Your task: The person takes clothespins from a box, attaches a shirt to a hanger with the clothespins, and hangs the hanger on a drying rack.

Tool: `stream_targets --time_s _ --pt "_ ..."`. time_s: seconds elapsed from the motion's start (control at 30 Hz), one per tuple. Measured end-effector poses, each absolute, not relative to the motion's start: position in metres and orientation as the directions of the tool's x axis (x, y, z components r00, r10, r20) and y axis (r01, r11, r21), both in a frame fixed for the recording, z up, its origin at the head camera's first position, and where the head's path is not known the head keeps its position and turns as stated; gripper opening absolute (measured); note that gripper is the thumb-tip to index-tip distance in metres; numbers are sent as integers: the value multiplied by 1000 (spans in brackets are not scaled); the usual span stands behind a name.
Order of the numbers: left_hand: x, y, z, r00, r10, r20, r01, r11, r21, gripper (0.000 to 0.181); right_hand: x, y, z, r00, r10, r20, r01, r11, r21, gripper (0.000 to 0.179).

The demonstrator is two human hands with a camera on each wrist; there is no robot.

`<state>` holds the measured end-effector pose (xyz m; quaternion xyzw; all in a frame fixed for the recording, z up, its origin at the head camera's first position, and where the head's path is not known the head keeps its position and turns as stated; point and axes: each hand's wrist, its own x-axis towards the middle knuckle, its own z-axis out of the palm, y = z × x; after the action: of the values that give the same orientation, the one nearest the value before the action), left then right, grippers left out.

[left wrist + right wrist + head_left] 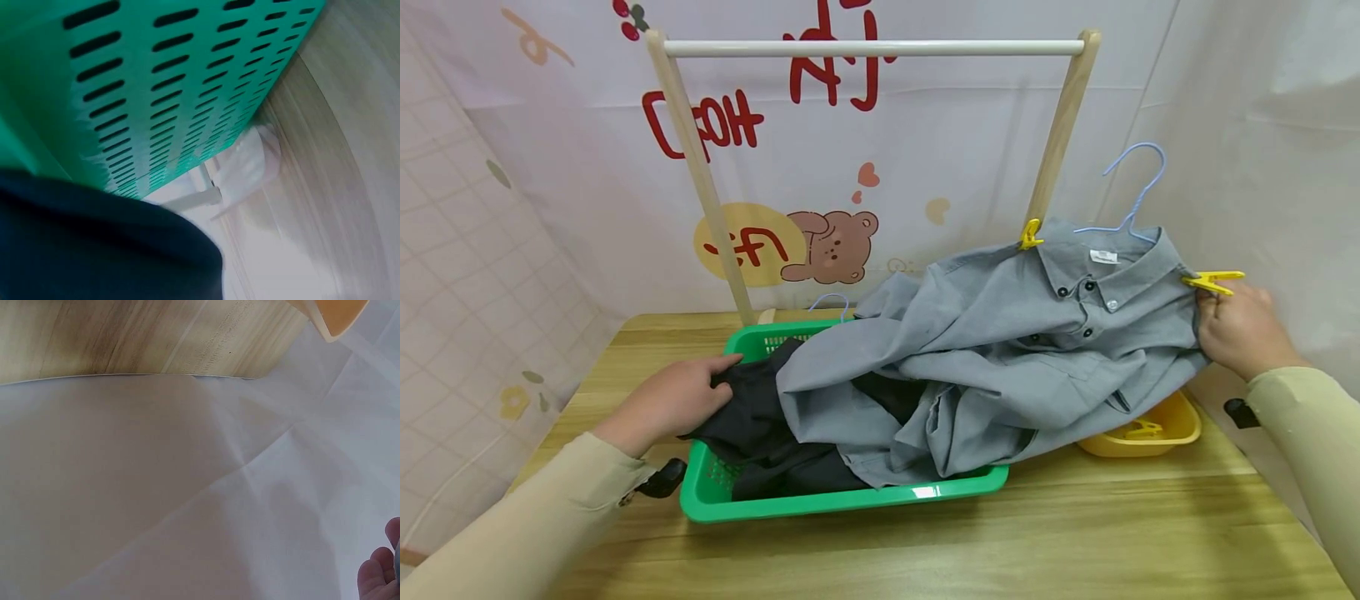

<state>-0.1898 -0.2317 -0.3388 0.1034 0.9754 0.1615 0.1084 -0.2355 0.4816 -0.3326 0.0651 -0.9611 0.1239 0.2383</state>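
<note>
- Grips the grey shirt (pixel 985 304) near one shoulder with curled fingers of the right hand (pixel 1243 329), to the right of the green basket (pixel 842 503).
- Drapes leftward from there in deep, crumpled folds, down over the basket.
- Shows on the shirt a pointed collar, a white label (pixel 1103 257) inside the neck, and round buttons, mostly dark.
- Bears a pale blue hanger (pixel 1137 202) in the collar, a yellow clip (pixel 1213 280) beside the right hand and another yellow clip (pixel 1030 234) on the opposite shoulder.
- Pinches black cloth (pixel 751 408) between thumb and fingers of the left hand (pixel 668 400), at the basket's left end.
- Has a yellow tub (pixel 1138 449) right of the basket, partly hidden by the shirt.
</note>
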Motion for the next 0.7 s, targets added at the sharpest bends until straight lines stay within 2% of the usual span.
stream_targets --time_s 0.3,0.7 --pt "-193 -242 -339 -957 226 -182 163 938 305 63 -236 482 -334 -887 -63 458 -178 961 -213 40" --pt "-191 -243 -343 -960 217 -175 144 924 356 62 -238 480 -336 -876 -62 478 -193 954 -231 38"
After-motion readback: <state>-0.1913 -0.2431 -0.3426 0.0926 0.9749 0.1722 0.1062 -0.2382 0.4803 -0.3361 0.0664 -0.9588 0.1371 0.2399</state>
